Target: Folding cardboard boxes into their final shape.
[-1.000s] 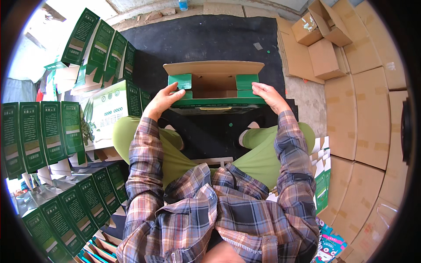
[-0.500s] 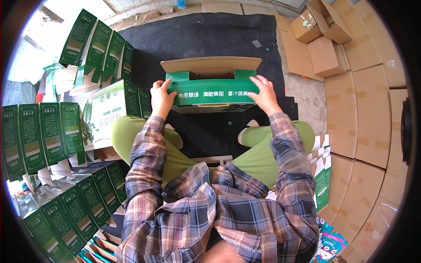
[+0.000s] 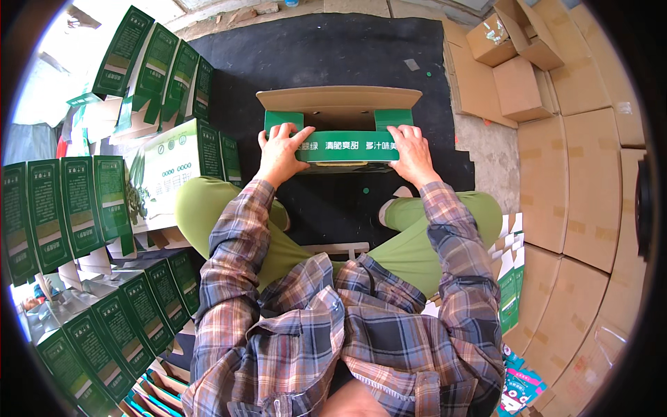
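In front of me stands a green cardboard carton with white printing on its near panel. Its top is partly open: a plain brown flap rises along the far side, and green end flaps show at both sides. My left hand grips the left end of the near panel, thumb on the front and fingers over the upper edge. At the right end, my right hand holds the same panel in a similar way. The inside of the carton is mostly hidden.
Rows of green printed cartons are stacked on my left, with a white-sided carton among them. Large brown boxes line the right side. Open small brown boxes lie at the far right. A black mat covers the floor.
Both hands have moved inward along the carton and now grip its near panel over the edge. That panel has tilted, so more of the carton's opening shows.
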A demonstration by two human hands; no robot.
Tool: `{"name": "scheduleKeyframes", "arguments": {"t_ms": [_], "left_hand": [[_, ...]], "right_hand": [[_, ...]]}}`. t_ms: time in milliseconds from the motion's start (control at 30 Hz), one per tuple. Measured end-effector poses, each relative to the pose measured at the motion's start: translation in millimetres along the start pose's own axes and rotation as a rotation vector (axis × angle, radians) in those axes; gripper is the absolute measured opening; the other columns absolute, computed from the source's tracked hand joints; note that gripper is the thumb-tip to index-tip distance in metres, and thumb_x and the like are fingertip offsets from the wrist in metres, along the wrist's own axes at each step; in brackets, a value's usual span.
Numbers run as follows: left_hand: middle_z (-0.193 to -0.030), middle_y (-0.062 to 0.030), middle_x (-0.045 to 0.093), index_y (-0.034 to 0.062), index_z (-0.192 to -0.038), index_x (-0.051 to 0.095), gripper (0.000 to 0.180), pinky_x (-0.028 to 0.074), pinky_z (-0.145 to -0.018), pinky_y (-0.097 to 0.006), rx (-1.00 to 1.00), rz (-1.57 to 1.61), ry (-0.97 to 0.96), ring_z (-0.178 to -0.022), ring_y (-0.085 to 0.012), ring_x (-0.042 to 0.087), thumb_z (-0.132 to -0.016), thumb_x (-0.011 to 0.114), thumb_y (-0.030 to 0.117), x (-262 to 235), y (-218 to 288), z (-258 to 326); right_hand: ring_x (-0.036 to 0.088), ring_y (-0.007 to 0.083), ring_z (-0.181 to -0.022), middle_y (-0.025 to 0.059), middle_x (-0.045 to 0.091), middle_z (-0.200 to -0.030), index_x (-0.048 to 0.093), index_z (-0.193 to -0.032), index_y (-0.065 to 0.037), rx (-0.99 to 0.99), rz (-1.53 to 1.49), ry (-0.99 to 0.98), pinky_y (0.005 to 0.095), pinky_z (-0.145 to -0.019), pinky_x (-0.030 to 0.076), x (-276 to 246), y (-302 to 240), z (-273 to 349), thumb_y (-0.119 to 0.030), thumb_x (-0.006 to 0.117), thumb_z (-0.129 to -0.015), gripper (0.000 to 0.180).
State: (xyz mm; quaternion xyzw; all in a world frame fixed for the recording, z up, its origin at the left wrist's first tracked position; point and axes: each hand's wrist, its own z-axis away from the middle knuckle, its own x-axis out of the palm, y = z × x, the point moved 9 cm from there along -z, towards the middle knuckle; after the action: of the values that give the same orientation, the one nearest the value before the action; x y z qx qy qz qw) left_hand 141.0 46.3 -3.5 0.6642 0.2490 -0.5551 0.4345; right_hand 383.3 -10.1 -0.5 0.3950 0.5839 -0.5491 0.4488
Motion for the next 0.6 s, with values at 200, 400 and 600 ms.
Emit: {"name": "scheduleKeyframes", "arguments": {"t_ms": [200,400,600], "left_hand": [[-0.111,-0.0034,0.049,0.0299,-0.126,0.053,0.08,0.028,-0.095,-0.052,0.004,0.004,-0.001,-0.112,-0.0251,0.045,-0.052,0.084,0.026,1,-5,-1],[-0.108,-0.0041,0.049,0.029,-0.125,0.054,0.08,0.03,-0.093,-0.05,0.027,0.003,0.055,-0.107,-0.0249,0.046,-0.051,0.084,0.026,-2,4,7],[-0.103,-0.0056,0.049,0.0268,-0.126,0.054,0.08,0.033,-0.09,-0.043,0.08,0.055,0.029,-0.101,-0.0254,0.047,-0.051,0.083,0.026,2,6,5]], "right_hand": [[0.043,0.0298,-0.115,0.0098,0.048,-0.118,0.046,-0.128,-0.008,-0.002,0.032,0.004,0.0418,-0.092,0.042,5,-3,1,-0.007,0.079,-0.058,0.077],[0.043,0.0311,-0.115,0.0114,0.048,-0.117,0.046,-0.125,-0.008,-0.002,0.01,-0.016,0.042,-0.09,0.043,4,-3,5,-0.006,0.079,-0.056,0.077],[0.043,0.03,-0.115,0.01,0.049,-0.117,0.05,-0.122,-0.007,-0.014,0.002,-0.027,0.0412,-0.092,0.042,3,-1,1,-0.005,0.078,-0.057,0.071]]}}
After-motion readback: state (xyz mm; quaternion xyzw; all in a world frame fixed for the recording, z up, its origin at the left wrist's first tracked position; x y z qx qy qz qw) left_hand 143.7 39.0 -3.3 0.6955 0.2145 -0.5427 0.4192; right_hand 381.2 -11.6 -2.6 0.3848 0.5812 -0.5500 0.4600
